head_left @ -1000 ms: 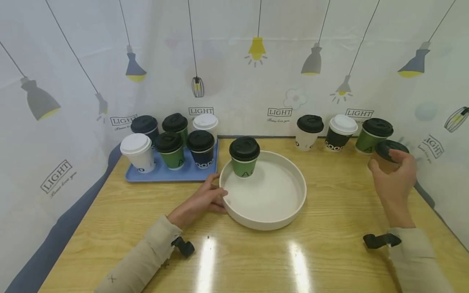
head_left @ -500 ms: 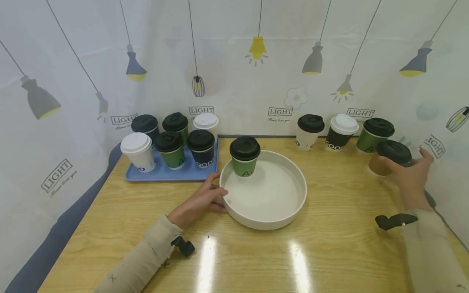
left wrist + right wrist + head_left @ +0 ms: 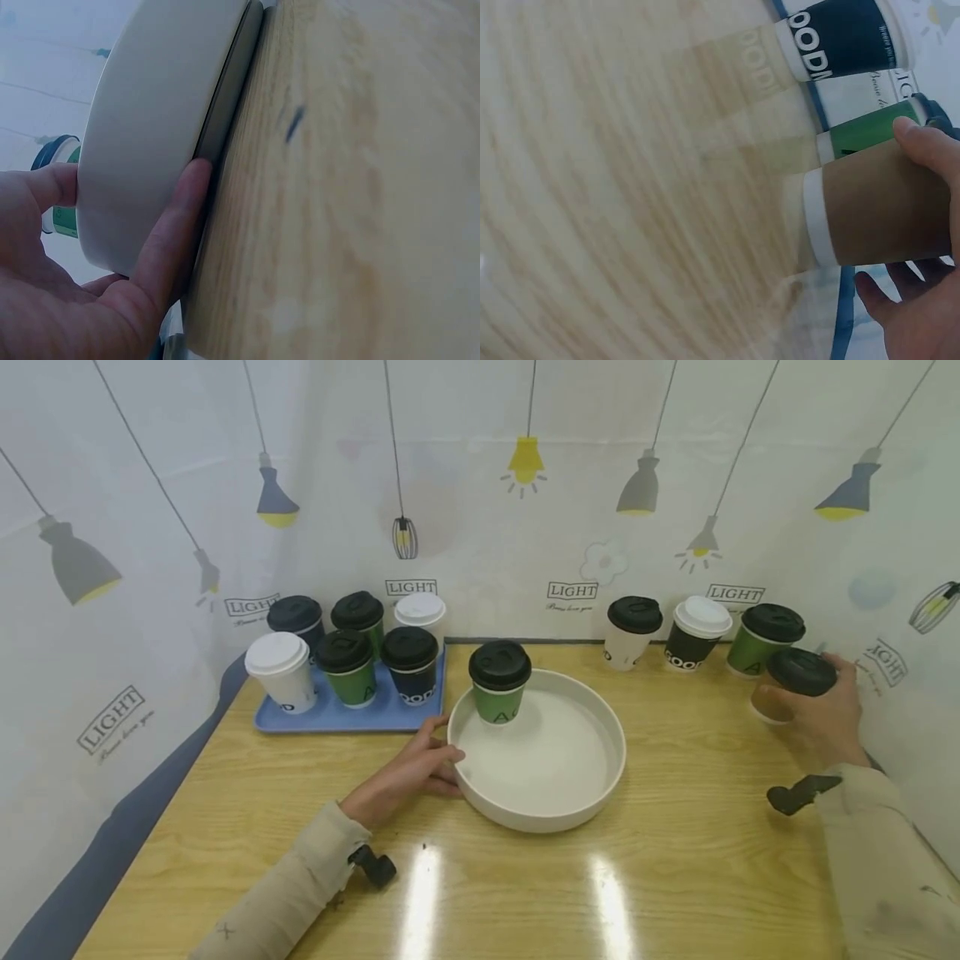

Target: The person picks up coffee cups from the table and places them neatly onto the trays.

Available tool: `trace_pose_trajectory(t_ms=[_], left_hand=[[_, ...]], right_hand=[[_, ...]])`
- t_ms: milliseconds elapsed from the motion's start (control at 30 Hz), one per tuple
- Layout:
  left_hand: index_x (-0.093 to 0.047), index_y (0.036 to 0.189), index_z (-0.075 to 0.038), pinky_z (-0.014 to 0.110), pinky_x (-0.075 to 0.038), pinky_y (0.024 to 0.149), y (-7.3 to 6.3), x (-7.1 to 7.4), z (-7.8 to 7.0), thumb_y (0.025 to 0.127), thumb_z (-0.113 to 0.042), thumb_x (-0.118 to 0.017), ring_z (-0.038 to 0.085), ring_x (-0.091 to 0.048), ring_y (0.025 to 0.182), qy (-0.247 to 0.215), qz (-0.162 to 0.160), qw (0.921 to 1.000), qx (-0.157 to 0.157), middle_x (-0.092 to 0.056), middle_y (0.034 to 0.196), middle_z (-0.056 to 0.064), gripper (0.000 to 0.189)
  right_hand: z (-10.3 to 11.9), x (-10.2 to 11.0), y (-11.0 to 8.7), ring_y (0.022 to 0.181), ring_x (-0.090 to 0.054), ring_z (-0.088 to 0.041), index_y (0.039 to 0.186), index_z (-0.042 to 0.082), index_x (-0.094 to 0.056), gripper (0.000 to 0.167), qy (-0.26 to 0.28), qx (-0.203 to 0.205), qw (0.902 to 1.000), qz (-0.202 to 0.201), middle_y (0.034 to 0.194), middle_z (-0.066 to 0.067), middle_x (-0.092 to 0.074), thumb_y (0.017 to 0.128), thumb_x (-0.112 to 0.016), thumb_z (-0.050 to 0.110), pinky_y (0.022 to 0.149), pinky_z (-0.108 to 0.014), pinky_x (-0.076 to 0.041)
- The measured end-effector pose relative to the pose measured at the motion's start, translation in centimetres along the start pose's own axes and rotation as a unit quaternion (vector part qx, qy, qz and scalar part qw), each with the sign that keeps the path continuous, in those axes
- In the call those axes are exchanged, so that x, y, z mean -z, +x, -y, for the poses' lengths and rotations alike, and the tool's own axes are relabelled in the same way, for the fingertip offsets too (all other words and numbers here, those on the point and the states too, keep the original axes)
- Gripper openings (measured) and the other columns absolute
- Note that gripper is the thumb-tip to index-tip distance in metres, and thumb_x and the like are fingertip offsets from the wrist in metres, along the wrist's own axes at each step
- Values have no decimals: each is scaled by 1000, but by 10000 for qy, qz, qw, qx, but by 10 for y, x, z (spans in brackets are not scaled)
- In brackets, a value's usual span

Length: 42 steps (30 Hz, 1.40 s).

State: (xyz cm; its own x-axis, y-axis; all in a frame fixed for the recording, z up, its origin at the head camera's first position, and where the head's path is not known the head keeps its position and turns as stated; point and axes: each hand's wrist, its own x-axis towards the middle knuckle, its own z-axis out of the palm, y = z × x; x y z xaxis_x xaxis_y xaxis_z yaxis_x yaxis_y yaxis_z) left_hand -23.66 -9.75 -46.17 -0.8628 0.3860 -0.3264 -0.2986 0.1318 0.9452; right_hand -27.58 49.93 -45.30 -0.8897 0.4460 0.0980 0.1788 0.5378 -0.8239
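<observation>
The right hand (image 3: 828,718) wraps the brown cup (image 3: 780,697) at the table's (image 3: 675,860) far right; the left hand (image 3: 408,772), fingers straight, steadies the white tray (image 3: 600,793). Squeezing could pop its black lid (image 3: 801,671), seemingly seated.

1. Brown cup (image 3: 780,697): lower body hidden behind right hand (image 3: 828,718) in head view; in right wrist view lid cut off by frame edge.
2. Right wrist view: wooden surface (image 3: 615,187) motion-blurred, grain smeared.
3. Left hand (image 3: 82,277): cut off at left & bottom edges of left wrist view; fingertips hidden behind white tray (image 3: 157,127).
4. Green cup (image 3: 60,184) in left wrist view: only a sliver shows past tray wall.
5. Blue tray (image 3: 330,717) cups: back-row print too small to read.
</observation>
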Motion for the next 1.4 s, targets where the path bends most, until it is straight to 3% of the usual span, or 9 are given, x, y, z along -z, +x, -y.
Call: trace_pose_trajectory(t_ms=[200, 400, 700, 833, 933, 1133, 1400], left_hand=[[-15, 161, -27, 42, -65, 87, 0, 1, 1, 102, -21, -58, 29, -74, 94, 56, 71, 9999, -96, -45, 144, 26, 73], [-14, 161, -26, 42, -65, 89, 1, 2, 2, 102, -22, -59, 28, -74, 94, 86, 103, 9999, -109, -44, 144, 27, 74], [-16, 160, -27, 42, -65, 87, 2, 1, 1, 101, -21, -60, 29, -73, 94, 18, 29, 10000, -82, -46, 143, 26, 74], [-15, 161, -27, 42, -66, 85, 3, 0, 0, 101, -19, -59, 29, -74, 91, -43, -21, 10000, -43, -46, 143, 27, 75], [-15, 162, -26, 41, -66, 81, 5, -1, 0, 100, -17, -59, 27, -74, 87, -89, -105, 9999, 0, -45, 144, 28, 77], [-15, 162, -24, 39, -66, 79, 7, -2, 0, 99, -17, -60, 25, -75, 83, -114, -173, 9998, 22, -43, 146, 29, 78], [-15, 162, -25, 40, -66, 82, 6, -1, 1, 100, -18, -59, 26, -74, 87, -96, -161, 9998, 76, -43, 146, 28, 77]], right_hand=[[-7, -7, 2, 159, -13, -41, 164, 30, 1, 111, 95, 5, 9999, -141, 172, -21, -8, 89, -79, 38, 133, -51, -14], [-5, -15, -2, 160, -17, -37, 163, 31, -7, 103, 301, 9, 9989, -362, 172, -18, -12, 89, -79, 26, 134, -44, -13], [5, -21, -17, 159, -13, -43, 164, 30, -7, 102, 124, -18, 9997, -187, 173, -20, -11, 90, -77, 31, 132, -57, -12], [11, -30, -26, 160, -15, -37, 163, 30, -13, 100, 380, 118, 9988, -290, 173, -15, -14, 89, -79, 25, 133, -50, -12], [15, -39, -33, 160, -16, -33, 162, 29, -18, 99, 575, 326, 9973, -317, 172, -12, -15, 87, -81, 21, 133, -46, -12], [35, -58, -49, 157, -21, -35, 162, 26, -19, 100, 744, 939, 9928, -7, 169, -18, -19, 86, -83, 19, 132, -49, -14], [77, -86, -66, 150, -33, -24, 160, 23, -25, 101, 1056, 1820, 9769, 379, 163, -11, -32, 81, -86, 5, 128, -40, -25]])
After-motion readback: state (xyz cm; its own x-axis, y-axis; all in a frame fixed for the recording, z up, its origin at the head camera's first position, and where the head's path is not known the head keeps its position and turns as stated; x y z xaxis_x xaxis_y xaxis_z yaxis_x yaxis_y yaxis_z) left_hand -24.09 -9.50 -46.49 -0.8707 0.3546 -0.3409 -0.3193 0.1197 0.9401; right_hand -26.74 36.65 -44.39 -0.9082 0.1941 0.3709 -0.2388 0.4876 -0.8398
